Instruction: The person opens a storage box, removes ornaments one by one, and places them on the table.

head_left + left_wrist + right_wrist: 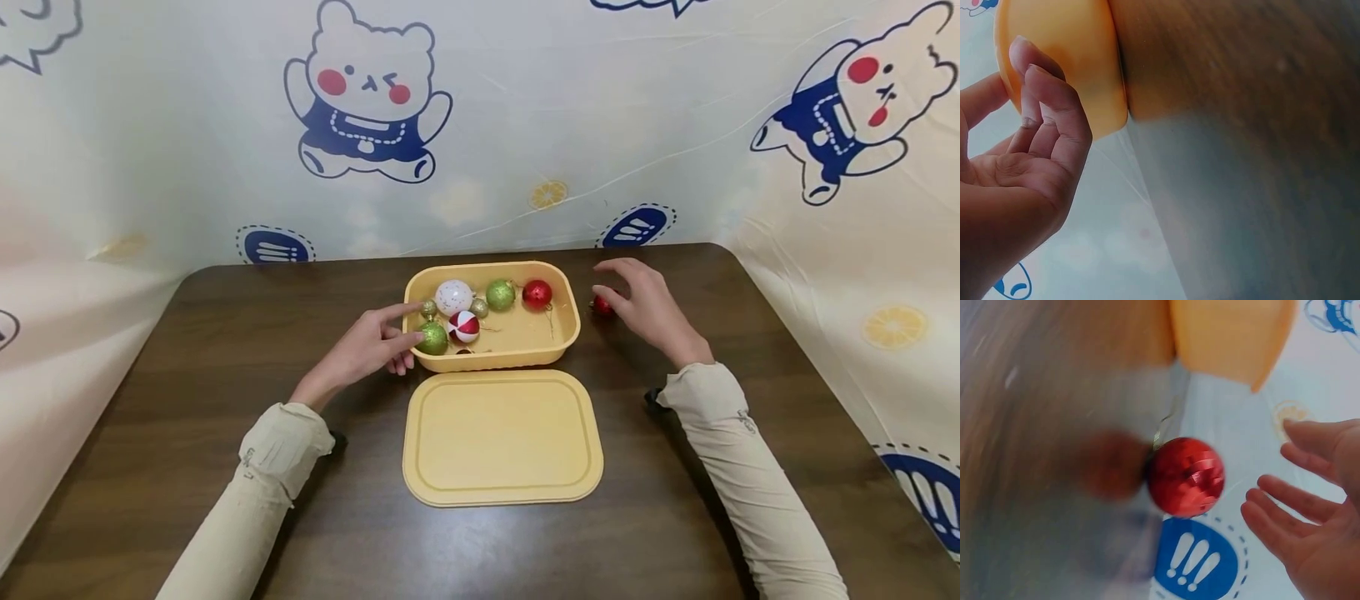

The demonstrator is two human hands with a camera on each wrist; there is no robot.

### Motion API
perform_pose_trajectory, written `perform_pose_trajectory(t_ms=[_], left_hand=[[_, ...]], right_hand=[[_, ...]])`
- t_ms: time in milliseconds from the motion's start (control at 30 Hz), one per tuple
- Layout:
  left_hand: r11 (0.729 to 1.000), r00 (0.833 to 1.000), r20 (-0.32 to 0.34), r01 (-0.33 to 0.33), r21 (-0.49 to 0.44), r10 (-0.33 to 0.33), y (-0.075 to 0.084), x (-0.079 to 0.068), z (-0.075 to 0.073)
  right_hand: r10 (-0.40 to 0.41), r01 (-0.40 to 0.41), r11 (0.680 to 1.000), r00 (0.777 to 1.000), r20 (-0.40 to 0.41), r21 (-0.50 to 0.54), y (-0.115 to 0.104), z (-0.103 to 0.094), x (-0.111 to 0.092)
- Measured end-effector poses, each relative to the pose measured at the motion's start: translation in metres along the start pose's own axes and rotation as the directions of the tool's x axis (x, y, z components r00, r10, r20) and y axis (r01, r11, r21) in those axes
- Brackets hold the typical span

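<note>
Well, from where I stand the left hand (366, 343) is at the left end of the box (517, 361), its index finger laid out to the rim and others loosely bent below; it looks relaxed rather than gripping, perhaps there to steady things. Just inside that end sit a green ball (432, 338), a white ball (453, 297) and a striped ball (463, 327), kept from rolling off, I'd say, by the walls. The lid (502, 437) lies flat just in front, so the box's top is open to reach into. Right of the box, the loose red ball (1186, 477) rests on the table (187, 358), and the right hand (654, 315) hovers by it, thumb and fingers well apart, holding nothing. A strip of wood separates ball from box wall, which should let fingertips in; behind, the table's far edge and the cloth (495, 208) come close, while the wood runs on rightward, giving that arm more room
</note>
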State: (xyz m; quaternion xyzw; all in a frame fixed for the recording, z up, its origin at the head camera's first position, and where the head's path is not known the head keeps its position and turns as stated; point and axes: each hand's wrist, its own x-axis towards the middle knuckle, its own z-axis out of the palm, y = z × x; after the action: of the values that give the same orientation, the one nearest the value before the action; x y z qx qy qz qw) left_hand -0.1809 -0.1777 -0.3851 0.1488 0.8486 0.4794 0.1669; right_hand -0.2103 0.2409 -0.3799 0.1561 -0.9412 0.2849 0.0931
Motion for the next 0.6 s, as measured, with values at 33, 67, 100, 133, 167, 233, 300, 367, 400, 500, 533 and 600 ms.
perform_pose_trajectory(t_ms=[33, 67, 100, 133, 167, 233, 300, 367, 400, 500, 533, 600], left_hand=[[1.0, 1.0, -0.002, 0.0, -0.001, 0.0, 0.0, 0.0, -0.001], [1.0, 1.0, -0.002, 0.001, -0.002, -0.001, -0.001, 0.0, -0.001], [1.0, 1.0, -0.001, 0.0, -0.003, 0.0, -0.001, 0.0, -0.002], [1.0, 1.0, 0.001, -0.002, -0.005, 0.002, -0.002, 0.0, -0.002], [1.0, 1.0, 0.002, -0.002, -0.007, 0.002, -0.002, 0.001, -0.002], [1.0, 1.0, 0.003, 0.002, -0.013, -0.002, -0.003, 0.001, -0.002], [1.0, 1.0, 0.001, 0.007, -0.015, -0.007, -0.004, 0.001, -0.001], [1.0, 1.0, -0.001, 0.013, -0.017, -0.013, -0.005, 0.001, -0.001], [1.0, 1.0, -0.002, 0.014, -0.017, -0.014, -0.005, 0.001, -0.002], [1.0, 1.0, -0.001, 0.016, -0.017, -0.016, -0.005, 0.001, -0.002], [1.0, 1.0, 0.0, 0.015, -0.017, -0.015, -0.005, 0.001, -0.002], [1.0, 1.0, 0.002, 0.011, -0.017, -0.011, -0.004, 0.001, -0.002]], right_hand=[[-0.012, 0.012, 1.0, 1.0, -0.011, 0.012, -0.004, 0.0, 0.0], [-0.022, 0.023, 0.999, 1.0, -0.018, 0.027, -0.008, 0.0, 0.001], [-0.032, 0.033, 0.999, 0.999, -0.025, 0.042, -0.011, 0.0, 0.001], [-0.044, 0.046, 0.997, 0.999, -0.031, 0.057, -0.014, 0.001, 0.001], [-0.056, 0.058, 0.996, 0.998, -0.036, 0.073, -0.017, 0.001, 0.001], [-0.074, 0.078, 0.992, 0.996, -0.04, 0.102, -0.022, 0.004, 0.002], [-0.089, 0.094, 0.987, 0.995, -0.041, 0.134, -0.028, 0.006, 0.004], [-0.094, 0.098, 0.98, 0.995, -0.033, 0.171, -0.034, 0.009, 0.007], [-0.097, 0.1, 0.978, 0.995, -0.027, 0.185, -0.037, 0.01, 0.009], [-0.102, 0.099, 0.966, 0.995, 0.003, 0.238, -0.047, 0.014, 0.016], [-0.1, 0.094, 0.962, 0.995, 0.014, 0.255, -0.05, 0.015, 0.018], [-0.093, 0.079, 0.959, 0.995, 0.039, 0.273, -0.055, 0.018, 0.022]])
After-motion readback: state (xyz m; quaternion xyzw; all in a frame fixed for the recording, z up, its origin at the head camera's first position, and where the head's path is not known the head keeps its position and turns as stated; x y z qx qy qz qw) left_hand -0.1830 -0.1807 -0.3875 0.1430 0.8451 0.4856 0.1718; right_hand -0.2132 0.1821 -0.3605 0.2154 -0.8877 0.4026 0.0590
